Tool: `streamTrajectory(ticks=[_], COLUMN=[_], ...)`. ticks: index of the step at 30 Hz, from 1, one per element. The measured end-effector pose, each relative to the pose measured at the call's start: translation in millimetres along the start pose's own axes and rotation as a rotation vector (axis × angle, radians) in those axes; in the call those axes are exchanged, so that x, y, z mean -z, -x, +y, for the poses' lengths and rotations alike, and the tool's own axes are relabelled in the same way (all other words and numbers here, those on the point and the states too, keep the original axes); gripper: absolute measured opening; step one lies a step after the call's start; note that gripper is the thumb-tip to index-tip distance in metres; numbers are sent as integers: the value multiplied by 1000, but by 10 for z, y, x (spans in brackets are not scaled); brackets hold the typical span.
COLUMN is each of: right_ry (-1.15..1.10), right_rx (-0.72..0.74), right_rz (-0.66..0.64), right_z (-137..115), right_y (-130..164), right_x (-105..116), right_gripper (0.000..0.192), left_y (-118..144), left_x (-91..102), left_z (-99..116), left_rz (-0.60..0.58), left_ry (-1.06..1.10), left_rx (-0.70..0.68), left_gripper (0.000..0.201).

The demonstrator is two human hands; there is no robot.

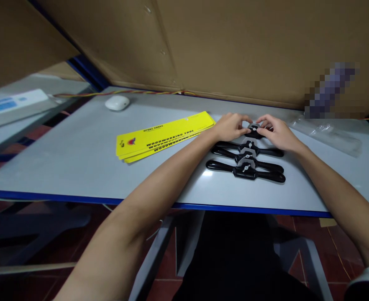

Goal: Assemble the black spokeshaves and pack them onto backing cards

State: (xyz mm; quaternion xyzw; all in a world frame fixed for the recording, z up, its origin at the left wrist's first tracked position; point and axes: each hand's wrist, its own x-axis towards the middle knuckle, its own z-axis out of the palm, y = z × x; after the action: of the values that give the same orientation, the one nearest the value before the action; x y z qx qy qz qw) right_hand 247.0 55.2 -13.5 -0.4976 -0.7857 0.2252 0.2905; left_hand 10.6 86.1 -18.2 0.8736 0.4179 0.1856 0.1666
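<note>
Both of my hands meet at the far end of a row of black spokeshaves on the grey table (78,167). My left hand (230,126) and my right hand (277,131) grip the two handles of the farthest black spokeshave (254,130), whose middle shows between my fingers. Three more black spokeshaves lie side by side in front of it: one (249,147) close to my hands, one (250,159) behind it, and the nearest one (245,170) toward the table's front edge.
A stack of yellow woodworking-tool cards (162,134) lies left of my hands. A white rounded object (117,103) sits at the back left. Clear plastic bags (329,134) lie at the right. Cardboard sheets (234,46) stand behind the table.
</note>
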Motion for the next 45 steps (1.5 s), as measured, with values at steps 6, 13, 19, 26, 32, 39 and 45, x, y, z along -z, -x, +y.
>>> streamTrajectory(ticks=[6,13,19,26,32,39,45], right_ry=[-45,-19,8,-24,-46,-27,-18], right_rx=[21,39,50,29,11,-9,-14], right_rz=[-76,-50,-38,-29,-36,-32,-31], right_z=[69,89,86,41,28,-28,-36], right_y=[-22,-24,-17,-11,-10,9,8], right_x=[44,21,16,24,16,10,12], right_gripper=[43,42,41,35,16,13,10], left_y=[-11,-19,-17,5,11,26,25], left_x=[-3,-5,-7,18,19,9,6], left_z=[-16,-8,-13,32,35,46,44], left_rz=[12,19,25,9,9,14,16], left_ry=[37,30,39,28,25,19,12], left_rx=[8,25,26,43,34,24,13], left_gripper=[50,49,48,50,49,48,47])
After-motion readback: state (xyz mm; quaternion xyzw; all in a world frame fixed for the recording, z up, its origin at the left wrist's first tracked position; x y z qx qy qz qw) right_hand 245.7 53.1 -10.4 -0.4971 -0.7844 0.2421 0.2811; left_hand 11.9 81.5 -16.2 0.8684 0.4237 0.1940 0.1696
